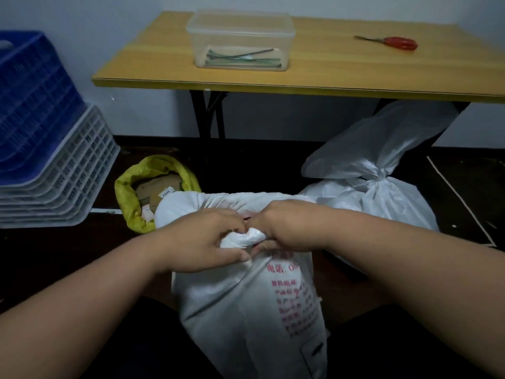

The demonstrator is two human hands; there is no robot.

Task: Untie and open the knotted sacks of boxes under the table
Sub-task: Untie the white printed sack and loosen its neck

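Note:
A white woven sack (246,310) with red print stands on the floor right in front of me. Its twisted knot (243,237) is pinched between both hands: my left hand (207,239) grips it from the left, my right hand (278,228) from the right. Behind it on the left, a yellow sack (125,192) stands open, with cardboard boxes (155,190) showing inside. At the right, another white sack (382,198) lies tied shut with a knot (381,175) at its neck, partly under the table.
A wooden table (328,67) stands ahead by the wall, bearing a clear plastic box (240,28) of ties and red-handled scissors (396,42). Stacked blue and white crates (49,149) fill the left. The floor is dark.

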